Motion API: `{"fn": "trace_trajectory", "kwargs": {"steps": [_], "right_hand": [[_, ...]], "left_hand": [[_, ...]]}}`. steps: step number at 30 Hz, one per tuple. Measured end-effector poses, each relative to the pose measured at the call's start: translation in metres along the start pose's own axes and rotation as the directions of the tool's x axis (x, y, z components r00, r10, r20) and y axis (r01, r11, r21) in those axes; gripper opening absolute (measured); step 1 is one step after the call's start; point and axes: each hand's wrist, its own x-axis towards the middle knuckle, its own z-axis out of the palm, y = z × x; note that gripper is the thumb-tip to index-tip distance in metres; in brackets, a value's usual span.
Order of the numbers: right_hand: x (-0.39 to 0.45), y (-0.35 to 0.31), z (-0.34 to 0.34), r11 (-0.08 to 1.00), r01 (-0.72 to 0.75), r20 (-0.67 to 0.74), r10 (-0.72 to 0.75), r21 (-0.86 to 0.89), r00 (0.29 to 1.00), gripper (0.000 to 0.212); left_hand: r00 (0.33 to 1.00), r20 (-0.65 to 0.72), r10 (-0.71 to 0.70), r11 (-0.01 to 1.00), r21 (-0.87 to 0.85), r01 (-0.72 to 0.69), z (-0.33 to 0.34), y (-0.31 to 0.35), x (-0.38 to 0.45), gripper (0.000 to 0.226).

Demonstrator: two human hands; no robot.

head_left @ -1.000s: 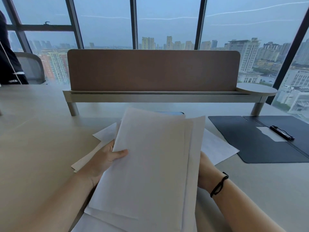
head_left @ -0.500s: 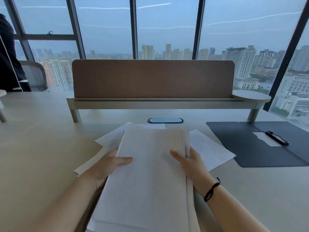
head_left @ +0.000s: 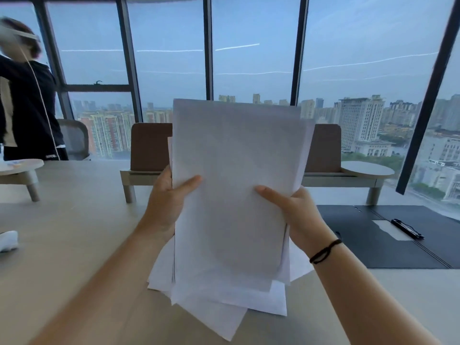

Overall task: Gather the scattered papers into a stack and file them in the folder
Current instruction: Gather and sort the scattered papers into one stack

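A loose stack of white papers (head_left: 234,195) stands nearly upright in front of me, its lower edges uneven and fanned out just above the table. My left hand (head_left: 169,202) grips the stack's left edge, thumb on the front sheet. My right hand (head_left: 296,215) grips the right edge, thumb on the front; a black band circles that wrist. A dark folder (head_left: 388,235) lies open flat on the table to the right, with a black clip (head_left: 407,228) on a white slip inside it.
A brown desk divider (head_left: 149,145) on a pale shelf stands behind the papers. A person in dark clothes (head_left: 25,108) stands at the far left by a chair. A white object (head_left: 7,241) lies at the table's left edge. Windows fill the background.
Both hands have raised the paper stack from lying flat on the table to nearly upright. The camera has tilted up, and the person at the left is more in view.
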Motion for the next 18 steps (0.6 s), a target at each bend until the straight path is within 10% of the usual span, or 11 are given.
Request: {"fn": "trace_trajectory", "kwargs": {"steps": [5, 10, 18], "right_hand": [[-0.001, -0.030, 0.006, 0.985, 0.173, 0.014, -0.172, -0.023, 0.985, 0.036], [-0.019, 0.001, -0.013, 0.993, 0.111, 0.015, -0.110, -0.039, 0.994, 0.056], [-0.050, 0.049, -0.023, 0.998, -0.051, 0.004, 0.052, -0.039, 0.999, 0.038]], "left_hand": [[0.987, 0.012, 0.159, 0.986, 0.056, -0.159, 0.004, 0.017, -0.002, 0.032], [1.000, 0.008, -0.009, 0.997, 0.076, 0.008, -0.005, -0.012, -0.022, 0.069], [0.994, 0.032, -0.108, 0.987, 0.126, 0.103, -0.010, -0.045, -0.046, 0.066]]}}
